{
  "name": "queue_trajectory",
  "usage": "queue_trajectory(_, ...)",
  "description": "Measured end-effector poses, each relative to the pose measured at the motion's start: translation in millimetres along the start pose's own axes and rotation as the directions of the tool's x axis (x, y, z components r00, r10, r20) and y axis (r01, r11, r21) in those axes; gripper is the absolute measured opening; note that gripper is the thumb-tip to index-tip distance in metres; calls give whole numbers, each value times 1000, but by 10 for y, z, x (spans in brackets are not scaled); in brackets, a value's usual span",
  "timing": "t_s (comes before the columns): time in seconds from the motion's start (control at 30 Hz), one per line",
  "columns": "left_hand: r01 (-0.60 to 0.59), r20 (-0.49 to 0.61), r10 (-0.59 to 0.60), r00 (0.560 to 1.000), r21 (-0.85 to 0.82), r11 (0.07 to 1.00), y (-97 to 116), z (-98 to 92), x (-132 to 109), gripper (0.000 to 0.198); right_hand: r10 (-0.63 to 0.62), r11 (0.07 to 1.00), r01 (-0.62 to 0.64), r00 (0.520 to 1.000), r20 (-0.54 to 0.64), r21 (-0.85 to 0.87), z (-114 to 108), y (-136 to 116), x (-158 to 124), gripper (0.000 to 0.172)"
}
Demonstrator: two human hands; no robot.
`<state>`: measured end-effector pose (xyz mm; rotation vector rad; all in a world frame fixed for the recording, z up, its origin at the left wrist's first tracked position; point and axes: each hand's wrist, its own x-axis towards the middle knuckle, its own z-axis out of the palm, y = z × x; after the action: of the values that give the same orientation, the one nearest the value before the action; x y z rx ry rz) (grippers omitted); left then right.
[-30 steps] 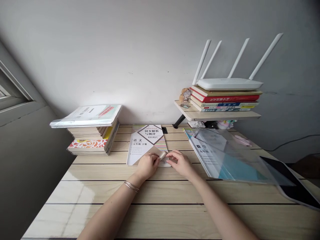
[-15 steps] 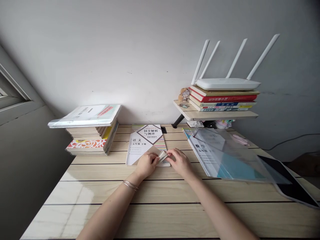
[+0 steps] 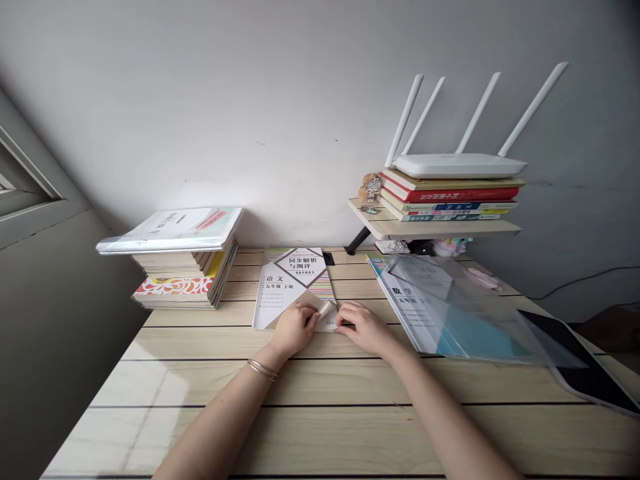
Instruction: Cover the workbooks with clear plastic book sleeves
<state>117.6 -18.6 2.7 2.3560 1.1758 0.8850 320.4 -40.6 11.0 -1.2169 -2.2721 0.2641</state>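
A white workbook (image 3: pixel 293 280) with printed characters and a striped corner lies flat in the middle of the wooden desk (image 3: pixel 320 400). My left hand (image 3: pixel 294 328) rests on its near right corner, fingers curled round the lifted corner of the cover. My right hand (image 3: pixel 363 327) lies just right of that corner, its fingers bent and touching the book's near edge. A thin bangle (image 3: pixel 263 371) sits on my left wrist.
A tall pile of books (image 3: pixel 183 263) stands at the back left. A book in a clear plastic cover (image 3: pixel 445 307) lies at the right, a dark tablet (image 3: pixel 580 363) beyond it. A wall shelf (image 3: pixel 430 230) carries books and a white router (image 3: pixel 457 163).
The lifted corner of the cover has shifted slightly between my fingers. My right hand has drawn a little to the right of the corner. My arms stay in place.
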Motion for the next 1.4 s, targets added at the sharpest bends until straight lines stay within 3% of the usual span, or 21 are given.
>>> queue_trajectory(0.27, -28, 17, 28, 999, 22, 999, 54, -43, -3, 26, 40, 999, -42, 992, 120, 13, -29, -14, -36, 13)
queue_trajectory(0.43, -26, 33, 25, 999, 28, 999, 59, -59, -6, 26, 86, 989, -102, 986, 140, 106, -95, 18, -73, 16)
queue_trajectory(0.57, -27, 30, 26, 999, 25, 999, 45, -46, -7, 27, 114, 975, -131, 988, 101, 180, -101, 20, -67, 8)
queue_trajectory(0.7, -27, 28, 26, 999, 19, 999, 44, -38, -6, 27, 101, 983, -117, 988, 112, 143, -71, 22, -56, 4)
queue_trajectory(0.83, -18, 38, 18, 999, 9, 1000, 47, -47, -6, 26, 94, 990, -106, 987, 129, 95, -109, 6, -57, 14)
queue_trajectory(0.97, -13, 61, 14, 998, -7, 1000, 32, -50, -3, 26, 85, 980, -90, 996, 39, 180, -117, -3, -48, 8)
queue_trajectory(1.17, -15, 55, 16, 998, -12, 1000, 5, -29, 4, 28, 111, 964, -60, 976, -187, 260, 107, 54, 17, 8)
queue_trajectory(1.27, -17, 51, 18, 999, -16, 1000, 3, -24, 2, 28, 91, 971, -51, 982, -164, 233, 136, 74, 16, 10)
queue_trajectory(1.4, -24, 42, 24, 999, -5, 1000, 15, -28, -1, 28, 71, 980, -58, 996, -61, 188, 7, 77, -32, 15)
